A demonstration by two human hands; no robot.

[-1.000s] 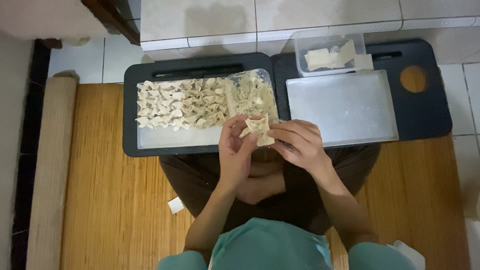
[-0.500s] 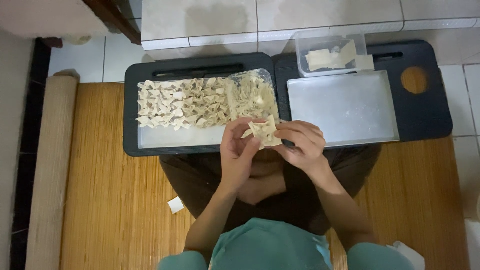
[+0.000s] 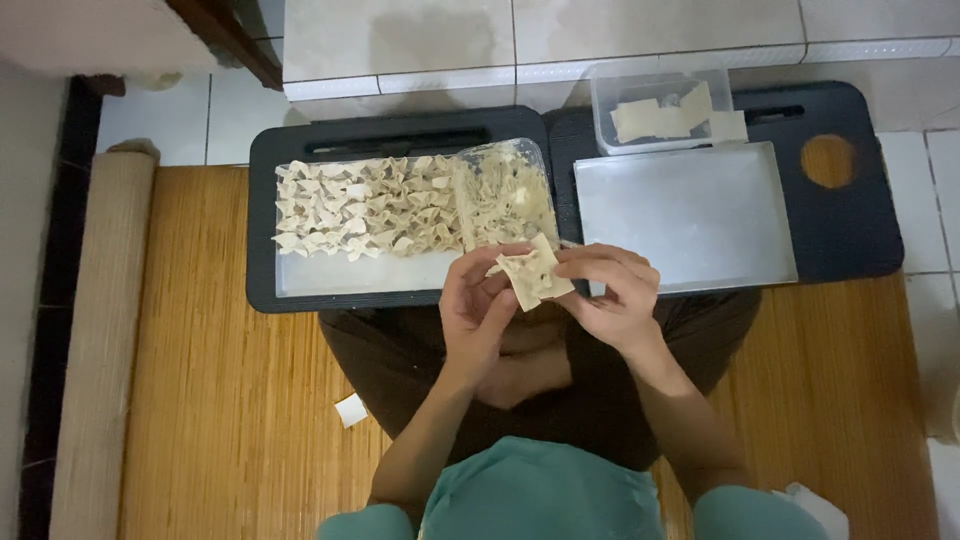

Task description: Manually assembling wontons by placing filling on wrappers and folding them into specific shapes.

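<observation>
Seen from above: left hand (image 3: 478, 312) and right hand (image 3: 612, 298) raised together over the lap, fingers of both pinched on one pale square wrapper (image 3: 532, 277) with a dab of filling at its middle. Wrapper held tilted, just above the near edge of the black board (image 3: 860, 225), between the two trays. Both hands closed narrowly on the wrapper's edges, thumbs on top.

On the left half of the black board: a flat tray (image 3: 340, 275) packed with rows of folded dumplings (image 3: 365, 208) along its far and middle parts, a bare strip left along its near edge. At the right end of that tray: a clear plastic bag (image 3: 505, 190) of filling, lying beside the dumplings.

On the right half of the board: an empty-looking metal tray (image 3: 690, 215), its near left corner just beside the right hand. At the far edge, touching that tray: a clear plastic box (image 3: 660, 105) with a small stack of flat wrappers inside. Near the right end of the board: a round hole (image 3: 828, 161).

Below the board: a wooden mat (image 3: 230, 420) under crossed legs in dark cloth, with a small white scrap (image 3: 351, 410) lying on it near the left knee.
</observation>
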